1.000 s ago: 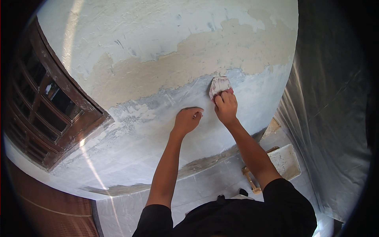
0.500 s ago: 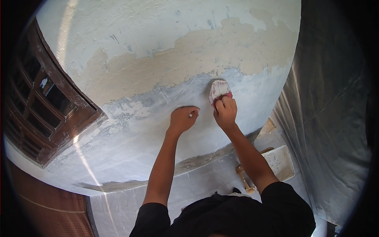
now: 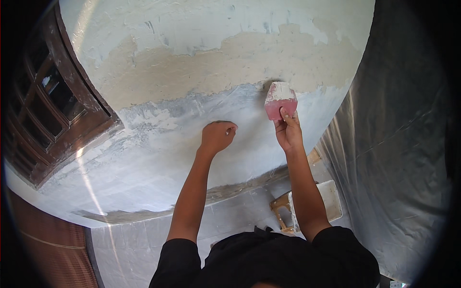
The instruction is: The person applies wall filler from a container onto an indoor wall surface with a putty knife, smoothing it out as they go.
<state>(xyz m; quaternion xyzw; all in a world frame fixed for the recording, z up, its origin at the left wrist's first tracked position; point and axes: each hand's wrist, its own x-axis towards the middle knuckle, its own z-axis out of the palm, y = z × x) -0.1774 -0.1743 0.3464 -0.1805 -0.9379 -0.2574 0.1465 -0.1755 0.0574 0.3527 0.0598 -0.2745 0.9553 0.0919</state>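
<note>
In my right hand (image 3: pixel 289 132) is a pink putty scraper (image 3: pixel 282 106), its far half coated in white putty. Thumb and fingers grip its near end, and the scraper's broad face is turned up to view. Its far edge is at or close to the wall (image 3: pixel 192 153), where grey skim meets a beige band. My left hand (image 3: pixel 217 137) is curled closed close to the wall, left of the scraper and lower down. Whatever its fingers may hold is too small to make out.
A brown wooden window frame (image 3: pixel 91 132) with dark panes borders the wall at left. Below my right forearm are a white putty-smeared tray (image 3: pixel 331 199) and a wooden stand (image 3: pixel 282 211). Translucent plastic sheeting (image 3: pixel 394 144) hangs at right. Grey tiles (image 3: pixel 144 240) cover the floor.
My right hand has moved up and slightly right with the scraper and turned, so more of its pink face shows. My left hand has shifted slightly left and up. The view has shifted a little.
</note>
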